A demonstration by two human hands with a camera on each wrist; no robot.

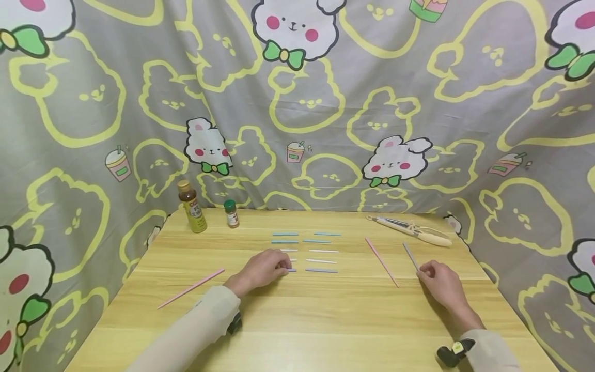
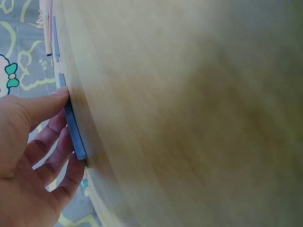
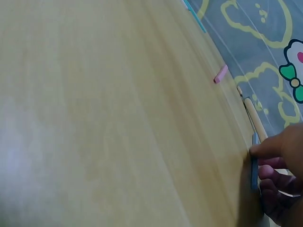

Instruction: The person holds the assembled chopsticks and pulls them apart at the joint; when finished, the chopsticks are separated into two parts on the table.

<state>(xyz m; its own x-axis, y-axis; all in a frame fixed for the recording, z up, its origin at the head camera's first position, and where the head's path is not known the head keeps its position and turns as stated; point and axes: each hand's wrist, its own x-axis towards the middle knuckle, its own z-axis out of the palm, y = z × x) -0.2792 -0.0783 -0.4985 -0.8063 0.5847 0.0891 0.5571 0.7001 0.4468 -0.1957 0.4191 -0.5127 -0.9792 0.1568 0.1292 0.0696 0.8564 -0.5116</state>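
Note:
My left hand [image 1: 260, 269] pinches a short lavender-blue stick [image 2: 75, 130] between thumb and fingers, at the front of the left column of short sticks. In the left wrist view the stick lies along the table surface. My right hand [image 1: 442, 287] pinches the near end of another lavender-blue stick [image 1: 410, 254], which slants away across the table at the right. Beside the left hand are a lavender stick [image 1: 321, 270], white sticks [image 1: 324, 251] and blue sticks [image 1: 284, 241], set in two columns of rows. The left hand partly covers the white ones on its side.
A long pink stick [image 1: 191, 289] lies at the left, a second pink stick [image 1: 381, 262] between the columns and my right hand. Tongs [image 1: 411, 230] rest at the back right. A sauce bottle [image 1: 192, 209] and a green-capped spice jar [image 1: 231, 214] stand back left. Patterned cloth [image 1: 316, 119] surrounds the table.

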